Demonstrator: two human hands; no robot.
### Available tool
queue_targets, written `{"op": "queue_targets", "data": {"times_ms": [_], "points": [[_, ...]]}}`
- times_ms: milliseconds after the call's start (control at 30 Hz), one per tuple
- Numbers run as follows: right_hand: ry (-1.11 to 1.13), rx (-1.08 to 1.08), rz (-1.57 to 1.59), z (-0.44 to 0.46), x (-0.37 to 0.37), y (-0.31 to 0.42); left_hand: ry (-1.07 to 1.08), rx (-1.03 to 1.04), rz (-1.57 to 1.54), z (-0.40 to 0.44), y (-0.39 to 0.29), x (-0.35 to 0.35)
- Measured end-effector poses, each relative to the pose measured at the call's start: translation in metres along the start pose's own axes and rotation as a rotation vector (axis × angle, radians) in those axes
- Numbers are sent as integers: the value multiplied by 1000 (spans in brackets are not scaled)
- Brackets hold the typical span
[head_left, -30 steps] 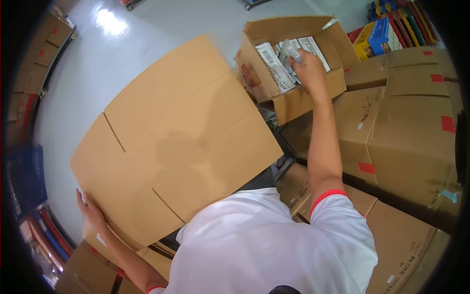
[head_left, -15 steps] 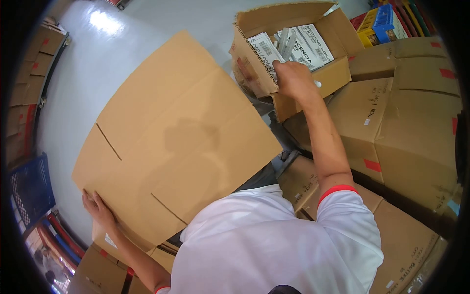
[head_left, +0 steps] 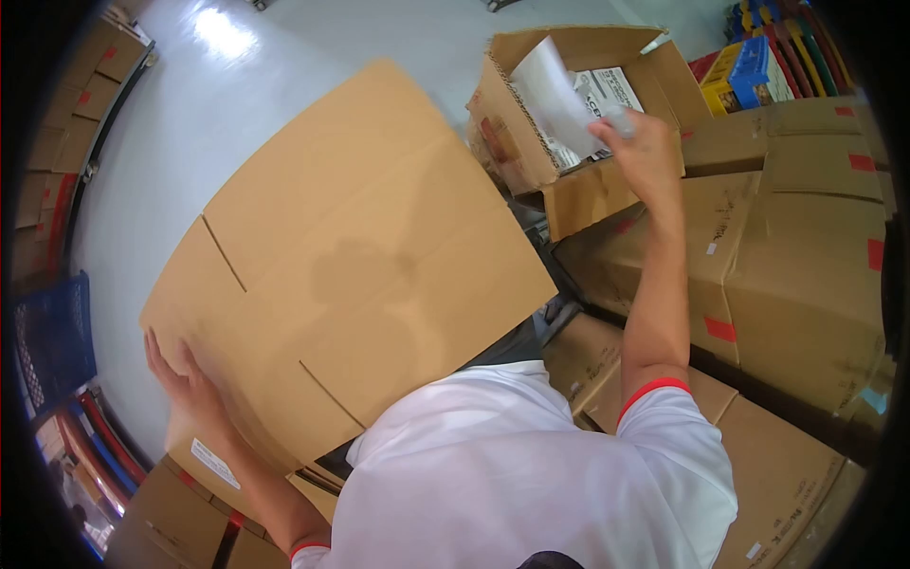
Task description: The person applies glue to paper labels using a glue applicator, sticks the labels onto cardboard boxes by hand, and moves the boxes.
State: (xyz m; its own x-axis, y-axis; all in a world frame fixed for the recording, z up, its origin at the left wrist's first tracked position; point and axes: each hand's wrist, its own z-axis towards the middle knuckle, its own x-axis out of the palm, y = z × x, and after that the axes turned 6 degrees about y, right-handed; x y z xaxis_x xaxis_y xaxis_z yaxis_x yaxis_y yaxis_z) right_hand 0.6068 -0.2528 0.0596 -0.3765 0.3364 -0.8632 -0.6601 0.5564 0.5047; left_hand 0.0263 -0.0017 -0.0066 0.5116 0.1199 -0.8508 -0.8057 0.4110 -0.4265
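Right hand (head_left: 649, 156) grips something clear (head_left: 621, 121) and a sheet (head_left: 553, 100) part-covering the box's (head_left: 592, 201) labels (head_left: 609, 90); left hand (head_left: 196, 391), loosely spread, touches the cardboard's (head_left: 365, 218) left edge.

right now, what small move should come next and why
Probably lift the sheet clear of the open box: the right hand seems to grip its edge, and it stands tilted up there, while the left hand touches the cardboard.

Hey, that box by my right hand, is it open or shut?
Open. The box has its near flap folded outward, and printed papers show inside through the uncovered top.
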Motion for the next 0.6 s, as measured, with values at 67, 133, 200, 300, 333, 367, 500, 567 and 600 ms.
{"op": "queue_targets", "data": {"times_ms": [67,133,200,300,333,367,500,567,600], "points": [[-92,-41,50,-17,-19,45,85,-116,-348,4,-42,13],[-157,-227,146,-37,-12,80,289,-141,-697,8,-103,25],[-68,-546,132,-52,11,111,502,-104,-1084,5,-181,34],[112,-841,-60,-75,43,156,692,-148,-1460,-2,-242,56],[121,-859,-46,-81,53,160,670,-159,-1449,4,-245,60],[153,-885,-64,-87,65,159,700,-279,-1498,10,-246,65],[320,-871,126,-86,75,159,711,-537,-1657,16,-236,64],[244,-795,230,-76,76,166,709,-555,-1557,9,-230,65],[167,-721,325,-70,76,170,705,-568,-1466,4,-227,65]]}}
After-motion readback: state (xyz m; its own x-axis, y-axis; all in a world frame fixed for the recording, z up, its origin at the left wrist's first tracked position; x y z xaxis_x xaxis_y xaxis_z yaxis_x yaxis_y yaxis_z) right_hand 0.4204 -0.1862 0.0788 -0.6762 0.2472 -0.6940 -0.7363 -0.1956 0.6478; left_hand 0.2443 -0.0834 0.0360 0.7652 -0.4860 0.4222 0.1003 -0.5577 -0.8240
